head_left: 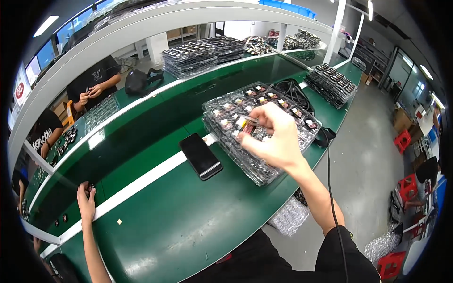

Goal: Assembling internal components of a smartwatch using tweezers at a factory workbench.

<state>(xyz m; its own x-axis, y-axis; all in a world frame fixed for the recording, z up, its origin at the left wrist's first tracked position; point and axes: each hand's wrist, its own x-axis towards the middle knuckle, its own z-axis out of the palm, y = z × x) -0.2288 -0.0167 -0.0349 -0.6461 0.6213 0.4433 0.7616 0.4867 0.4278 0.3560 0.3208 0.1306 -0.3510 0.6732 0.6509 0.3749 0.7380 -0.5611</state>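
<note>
My right hand [276,137] is over a stack of clear plastic trays [255,172] on the green bench. Thumb and fingers close around a small electronic part [243,123] with a yellow patch, dark and reddish beside it. Similar small parts [271,95] sit in the top tray's pockets. Far to the left, my left hand [86,203] reaches over the white strip onto the darker green belt. Its fingers curl around a small dark part [90,188], mostly covered by them. Between my hands lies a black phone [201,156], screen up.
Two small dark parts [64,217] lie on the belt near my left hand. Black cables [292,92] lie behind the tray stack; another tray stack [331,85] stands farther right. Across the belt, a co-worker's hands [92,93] hold something small. A white frame [188,16] arches overhead.
</note>
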